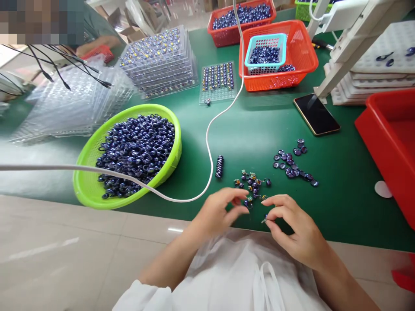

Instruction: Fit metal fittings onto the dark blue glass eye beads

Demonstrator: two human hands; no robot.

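My left hand [218, 211] rests at the near edge of the green table [253, 129], fingers curled, its thumb and forefinger reaching into a small pile of dark blue parts with tiny circuit boards [252, 183]. My right hand [292, 224] sits beside it, fingertips pinched on a small dark part [265, 219]. A short stacked column of blue parts [219, 166] lies just beyond my left hand. A loose scatter of blue caps [293, 166] lies to the right.
A green basket [84, 190] full of blue parts sits left, crossed by a white cable [207, 142]. Clear trays [158, 60], orange baskets [292, 73], a phone [316, 114] and a red bin [389, 142] ring the table. Another person sits far left.
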